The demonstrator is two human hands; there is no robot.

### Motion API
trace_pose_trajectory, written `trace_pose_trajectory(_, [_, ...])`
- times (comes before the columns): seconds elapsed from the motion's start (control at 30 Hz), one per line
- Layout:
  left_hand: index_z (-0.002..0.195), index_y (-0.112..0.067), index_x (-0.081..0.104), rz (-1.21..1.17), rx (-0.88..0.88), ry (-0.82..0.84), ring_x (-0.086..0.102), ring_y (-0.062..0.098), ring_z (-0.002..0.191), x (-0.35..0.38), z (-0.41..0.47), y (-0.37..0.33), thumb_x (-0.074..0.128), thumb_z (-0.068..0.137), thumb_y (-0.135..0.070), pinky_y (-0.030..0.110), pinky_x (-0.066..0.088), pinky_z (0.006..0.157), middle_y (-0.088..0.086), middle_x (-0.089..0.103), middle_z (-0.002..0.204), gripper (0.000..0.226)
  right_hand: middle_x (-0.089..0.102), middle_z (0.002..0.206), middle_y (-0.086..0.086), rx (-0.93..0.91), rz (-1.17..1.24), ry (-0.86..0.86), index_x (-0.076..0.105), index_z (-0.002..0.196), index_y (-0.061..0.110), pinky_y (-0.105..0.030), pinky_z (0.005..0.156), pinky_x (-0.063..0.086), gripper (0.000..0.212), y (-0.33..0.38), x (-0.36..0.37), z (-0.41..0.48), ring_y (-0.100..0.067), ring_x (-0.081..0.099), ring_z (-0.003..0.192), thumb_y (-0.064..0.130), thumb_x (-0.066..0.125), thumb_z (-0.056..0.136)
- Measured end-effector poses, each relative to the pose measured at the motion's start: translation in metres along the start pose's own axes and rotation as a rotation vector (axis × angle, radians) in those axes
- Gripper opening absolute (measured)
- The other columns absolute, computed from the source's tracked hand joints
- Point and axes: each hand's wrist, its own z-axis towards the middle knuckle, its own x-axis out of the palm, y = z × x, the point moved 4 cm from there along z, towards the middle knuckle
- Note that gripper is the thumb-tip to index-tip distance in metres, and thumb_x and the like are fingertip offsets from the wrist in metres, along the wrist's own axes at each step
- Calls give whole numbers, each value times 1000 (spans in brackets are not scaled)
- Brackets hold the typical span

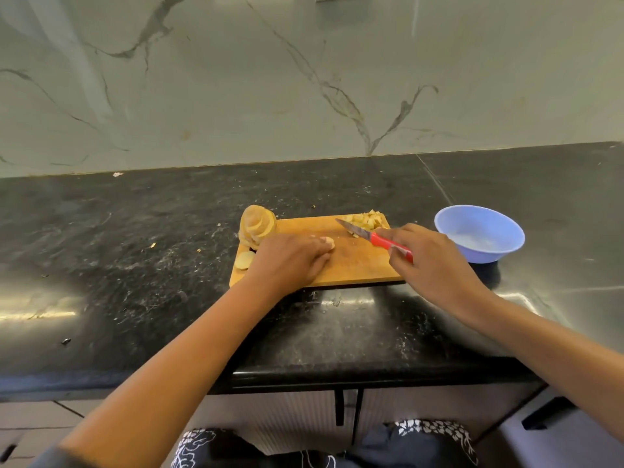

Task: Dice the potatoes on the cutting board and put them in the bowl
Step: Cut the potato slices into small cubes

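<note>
**Wood board crowded at both far corners, slick potato between**

Black stone countertop (135,265) runs wide to the left and toward the wall, so there is open room on both sides. The front edge lies close below the cutting board (351,265), whose near right corner sits near that drop. The blue bowl (489,255) stands just beside the board's right end, apart from it, and looks empty of potato. It is probably light plastic and would slide if nudged.

The left hand (290,261) lies palm down on the board, its fingers bent over a pale potato piece (329,243) and pinning it flat. The right hand (429,261) is wrapped round the red handle of the knife (371,236). The blade points toward the far left, its tip over bare wood.

A stack of slices (256,228) leans at the far left corner and partly overhangs the board's edge. A loose slice (245,260) lies by the left edge. The diced pile (366,219) sits at the far right corner, touching the blade's side.

Cut potato is firm but wet with starch, so I judge it will skid under the blade. It is best held from above with the fingertips tucked back. The dice are small and light and would scatter easily, so scooping them toward the bowl suits them better than pinching. The leaning stack could topple off the board.
</note>
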Motion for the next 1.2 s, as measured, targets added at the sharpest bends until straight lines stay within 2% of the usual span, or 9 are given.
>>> trace_pose_trajectory(0.07, [141, -33, 43, 18, -9, 90, 42, 8, 132, 4, -6, 1, 30, 101, -43, 29, 44, 93, -11, 46, 143, 43, 60, 96, 4, -17, -19, 17, 58, 130, 22, -9, 56, 30, 39, 5, -2, 0, -6, 49, 76, 13, 51, 93])
trace_pose_trajectory(0.13, [146, -31, 32, 4, -6, 169, 28, 7, 140, 7, -10, 2, 26, 102, -43, 30, 25, 112, -12, 36, 149, 47, 61, 100, 4, -47, -28, 30, 58, 130, 22, -13, 58, 31, 38, 11, -2, -1, -7, 50, 77, 12, 51, 93])
trace_pose_trajectory(0.17, [147, -30, 30, -8, -4, 192, 24, 7, 141, 7, -11, 2, 26, 102, -43, 31, 17, 115, -11, 33, 151, 48, 61, 103, 3, -64, -35, 40, 58, 130, 22, -17, 61, 33, 38, 15, -2, -2, -9, 52, 79, 12, 51, 93])
trace_pose_trajectory(0.33, [149, -28, 27, -18, -26, 229, 18, 9, 144, 9, -12, 0, 23, 102, -45, 34, 9, 117, -9, 27, 154, 50, 60, 105, -1, -115, -85, 86, 54, 133, 21, -34, 70, 48, 40, 27, 5, -7, -20, 59, 83, 15, 49, 94])
trace_pose_trajectory(0.57, [149, -28, 24, -28, -44, 259, 14, 10, 145, 10, -13, 0, 22, 102, -43, 37, 5, 117, -10, 24, 155, 50, 53, 102, 2, -124, -146, 160, 48, 138, 21, -33, 72, 47, 43, 36, 11, -5, -20, 57, 86, 18, 46, 96])
trace_pose_trajectory(0.77, [149, -27, 28, -60, -52, 256, 19, 11, 144, 8, -14, 0, 25, 102, -42, 37, 4, 117, -10, 29, 154, 49, 45, 90, 1, -133, -177, 196, 57, 129, 17, -30, 68, 41, 37, 42, 16, 12, -16, 47, 82, 17, 44, 95])
trace_pose_trajectory(0.9, [149, -27, 26, -38, -51, 259, 18, 11, 144, 8, -15, -2, 23, 102, -42, 38, 2, 117, -11, 28, 154, 49, 49, 100, -4, -133, -238, 253, 51, 133, 14, -34, 72, 47, 38, 48, 22, 8, -21, 52, 90, 18, 40, 97])
trace_pose_trajectory(1.03, [150, -27, 24, -35, -54, 274, 16, 10, 144, 8, -15, -1, 22, 102, -42, 37, 1, 117, -12, 27, 154, 50, 48, 106, 0, -131, -241, 304, 38, 144, 19, -32, 74, 48, 45, 48, 13, -10, -18, 52, 88, 22, 39, 98])
trace_pose_trajectory(1.2, [149, -27, 27, -45, -54, 273, 17, 9, 144, 6, -16, -2, 23, 102, -41, 37, 1, 117, -12, 28, 154, 49, 52, 106, 2, -116, -247, 309, 39, 143, 24, -31, 70, 48, 45, 48, -3, -27, -18, 56, 86, 24, 39, 98])
